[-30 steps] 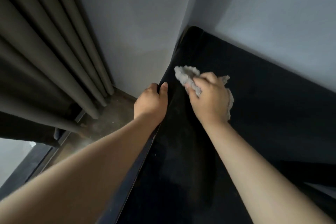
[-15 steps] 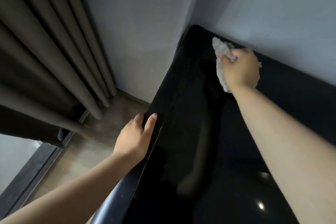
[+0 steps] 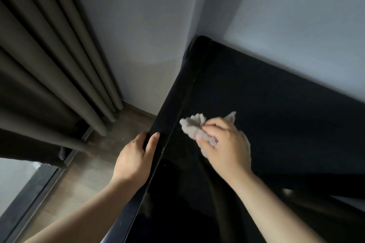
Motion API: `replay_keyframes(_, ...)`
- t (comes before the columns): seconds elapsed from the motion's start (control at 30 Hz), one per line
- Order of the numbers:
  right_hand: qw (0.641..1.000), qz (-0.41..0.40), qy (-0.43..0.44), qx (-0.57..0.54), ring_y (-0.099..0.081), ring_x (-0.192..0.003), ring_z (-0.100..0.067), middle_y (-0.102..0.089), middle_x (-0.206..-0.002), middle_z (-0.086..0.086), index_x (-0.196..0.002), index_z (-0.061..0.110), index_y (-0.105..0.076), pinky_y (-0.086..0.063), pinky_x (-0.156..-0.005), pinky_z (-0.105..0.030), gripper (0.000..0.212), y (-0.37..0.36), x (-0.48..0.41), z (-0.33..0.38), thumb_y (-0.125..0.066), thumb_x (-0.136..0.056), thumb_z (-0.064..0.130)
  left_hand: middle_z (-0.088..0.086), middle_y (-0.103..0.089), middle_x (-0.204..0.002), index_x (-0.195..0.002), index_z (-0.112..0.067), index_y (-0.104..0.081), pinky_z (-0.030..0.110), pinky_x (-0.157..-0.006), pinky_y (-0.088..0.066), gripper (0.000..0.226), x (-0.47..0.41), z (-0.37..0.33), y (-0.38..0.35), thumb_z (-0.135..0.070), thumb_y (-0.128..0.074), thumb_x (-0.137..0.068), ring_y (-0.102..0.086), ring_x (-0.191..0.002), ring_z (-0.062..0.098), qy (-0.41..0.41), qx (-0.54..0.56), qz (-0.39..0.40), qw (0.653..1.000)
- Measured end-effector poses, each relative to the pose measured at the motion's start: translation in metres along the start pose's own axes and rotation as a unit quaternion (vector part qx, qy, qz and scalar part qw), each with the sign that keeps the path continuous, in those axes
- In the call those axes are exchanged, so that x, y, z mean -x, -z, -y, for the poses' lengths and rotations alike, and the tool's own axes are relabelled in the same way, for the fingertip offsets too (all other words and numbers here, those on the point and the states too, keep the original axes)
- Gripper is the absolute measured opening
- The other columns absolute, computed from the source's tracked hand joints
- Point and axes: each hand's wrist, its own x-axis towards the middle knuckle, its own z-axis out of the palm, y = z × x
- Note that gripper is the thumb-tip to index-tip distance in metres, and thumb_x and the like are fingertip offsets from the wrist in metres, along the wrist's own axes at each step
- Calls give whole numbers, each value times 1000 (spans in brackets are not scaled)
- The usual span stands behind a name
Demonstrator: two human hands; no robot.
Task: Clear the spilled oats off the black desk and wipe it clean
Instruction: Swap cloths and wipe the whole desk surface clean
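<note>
The right hand (image 3: 225,144) curls round a bunched cloth (image 3: 192,126) on the desk (image 3: 276,114), just right of its left edge, which runs near to far, while the left hand (image 3: 134,158) grips that edge just beside it; any oats are too small to tell.

Dark grey curtain (image 3: 49,61) in heavy vertical folds, reaching down to the floor. Right of the curtain, pale grey walls (image 3: 142,25) meeting in a corner. Below the curtain's hem, brownish wooden floor (image 3: 79,179), lightly speckled. Beneath the curtain's lower left, dark window frame (image 3: 29,199) beside bright glass (image 3: 13,179).
</note>
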Motion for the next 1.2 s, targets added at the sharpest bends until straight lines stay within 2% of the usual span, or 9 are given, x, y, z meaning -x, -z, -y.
replay_keyframes(0.13, 973, 1, -110, -205, -63, -74, -8, -62, -81, 11, -71, 22, -65, -53, -66, -36, 16, 14, 3, 0, -65, -84, 32, -1, -63, -80, -87, -18, -58, 36, -69, -44, 45, 0, 0, -2, -56, -35, -93, -57, -80, 22, -2, -7, -7, 1000)
replay_keyframes(0.23, 976, -128, -142, -100, -61, -78, -14, -59, -87, 9, -76, 24, -64, -49, -65, -32, 13, 26, -56, -19, -63, -88, 30, -1, -62, -78, -87, -17, -58, 35, -68, -42, 46, 0, 1, -1, -57, -35, -93, -57, -80, 22, 0, -5, -8, 1000)
replay_keyframes(0.37, 980, -95, -165, 60, -58, -100, -22, -59, -110, -1, -102, 19, -68, -40, -68, -30, 22, 5, -110, -40, -54, -93, 33, 1, -64, -84, -97, -18, -61, 36, -72, -44, 47, 0, 1, -1, -57, -34, -94, -57, -84, 23, -1, -4, -13, 1000)
replay_keyframes(0.63, 996, -60, -17, 59, -56, -78, -13, -59, -92, 12, -86, 25, -73, -30, -66, -26, 9, -14, 28, 24, -72, -79, 31, -3, -61, -78, -91, -19, -61, 32, -66, -37, 46, 1, 2, -1, -57, -34, -95, -56, -81, 22, 2, 10, -8, 1000)
replay_keyframes(0.77, 999, 30, -10, -43, -56, -72, -2, -60, -86, 16, -82, 28, -72, -35, -63, -9, 6, -6, 78, 44, -71, -81, 34, -2, -54, -66, -69, -19, -48, 30, -56, -32, 46, 3, -1, 1, -55, -35, -96, -51, -66, 16, 5, 22, -6, 1000)
replay_keyframes(0.87, 978, -30, -123, -166, -62, -72, -9, -61, -82, 11, -71, 22, -62, -54, -66, -37, 21, 4, 52, 33, -63, -86, 36, 0, -54, -66, -68, -18, -46, 29, -54, -32, 49, 4, 1, 3, -56, -35, -96, -50, -64, 13, 7, 14, -8, 1000)
replay_keyframes(0.97, 974, -123, -186, -49, -62, -83, -18, -58, -94, 9, -81, 27, -63, -55, -71, -42, 16, 5, -10, 16, -56, -89, 39, 1, -54, -66, -69, -16, -46, 31, -54, -32, 52, 4, 4, 3, -58, -33, -95, -50, -65, 15, 14, 10, -8, 1000)
replay_keyframes(1.1, 975, -104, -194, 36, -57, -101, -22, -57, -109, -1, -106, 23, -68, -50, -78, -37, 25, -24, -54, 20, -54, -93, 39, 1, -57, -69, -77, -12, -55, 31, -55, -33, 55, 0, 8, 1, -59, -32, -95, -53, -70, 18, 5, 8, -15, 1000)
replay_keyframes(1.2, 987, -94, -107, 71, -56, -93, -18, -59, -104, 0, -101, 21, -70, -48, -72, -31, 20, -37, -24, 41, -59, -91, 34, -4, -61, -79, -88, -15, -60, 29, -68, -36, 48, -3, 8, 1, -57, -39, -94, -55, -79, 16, 31, 69, 7, 997)
